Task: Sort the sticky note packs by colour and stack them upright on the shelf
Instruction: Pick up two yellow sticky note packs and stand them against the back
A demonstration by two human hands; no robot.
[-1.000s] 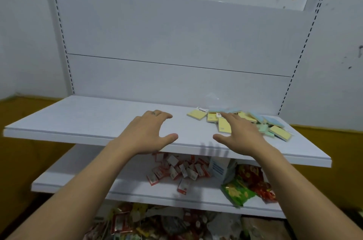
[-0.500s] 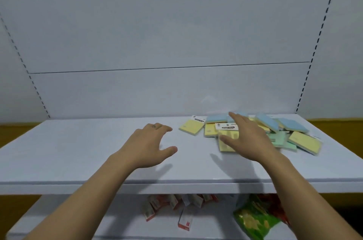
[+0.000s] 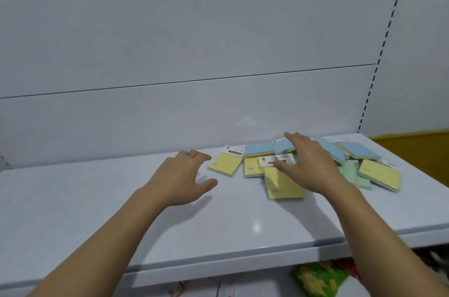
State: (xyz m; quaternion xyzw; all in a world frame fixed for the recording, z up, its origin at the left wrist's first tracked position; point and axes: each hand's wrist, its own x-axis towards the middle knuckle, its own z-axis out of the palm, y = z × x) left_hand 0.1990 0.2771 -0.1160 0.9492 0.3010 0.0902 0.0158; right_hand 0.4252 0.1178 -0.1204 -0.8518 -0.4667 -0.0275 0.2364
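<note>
Several sticky note packs lie flat in a loose heap at the back right of the white shelf (image 3: 218,228). Yellow packs (image 3: 226,162) sit at the left and front of the heap, blue packs (image 3: 258,148) at the back, green packs (image 3: 348,171) on the right. My right hand (image 3: 308,165) hovers over the middle of the heap with fingers spread, covering some packs. My left hand (image 3: 181,175) hangs open above the shelf just left of the leftmost yellow pack, holding nothing.
The white back panel (image 3: 194,54) rises behind the shelf, with a slotted upright (image 3: 379,63) at the right. A green snack bag (image 3: 318,277) shows on the lower shelf under the front edge. A yellow-brown wall (image 3: 418,143) lies right.
The view has moved closer and higher over the shelf. My right hand has reached further over the heap. My left hand has crept toward the leftmost yellow pack.
</note>
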